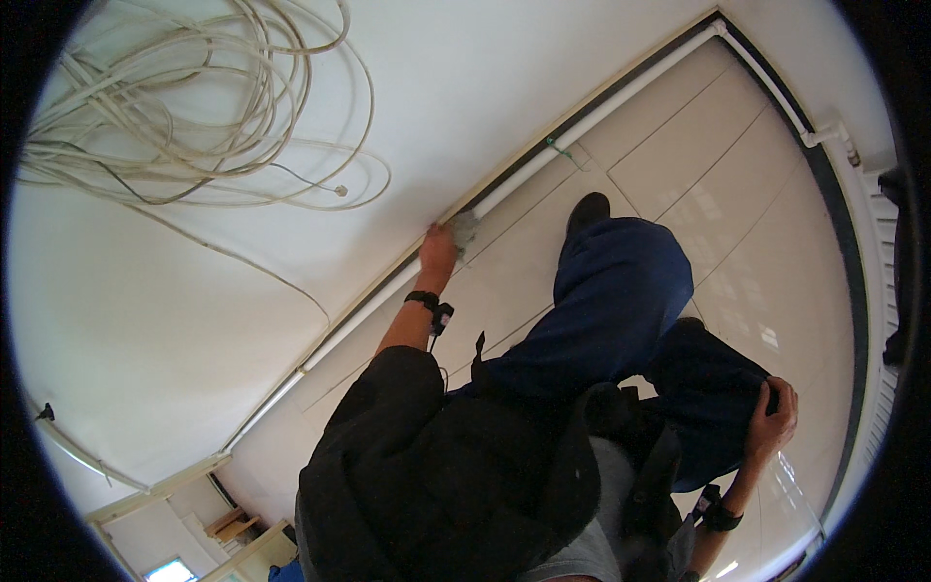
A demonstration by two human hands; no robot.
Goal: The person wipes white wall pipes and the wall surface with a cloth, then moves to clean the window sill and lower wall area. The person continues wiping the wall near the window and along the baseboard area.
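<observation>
My left hand [438,252] reaches down to the foot of the wall. A grey, crumpled cloth-like piece [465,228] is under and beside its fingers, against the white pipe [534,169] that runs along the wall just above the floor. The fingertips meet the top of the dark skirting [602,95]; the hand is slightly blurred. My right hand [775,420] rests on my bent right knee in dark blue trousers [709,378], with nothing seen in it. Both wrists wear black straps carrying small devices.
Loose coils of off-white cable [284,109] hang on the wall at upper left. A green tie [564,151] circles the pipe farther along. A white radiator [884,240] stands at the right. Pale tiles [698,160] cover the floor; a doorway frame [156,495] is at lower left.
</observation>
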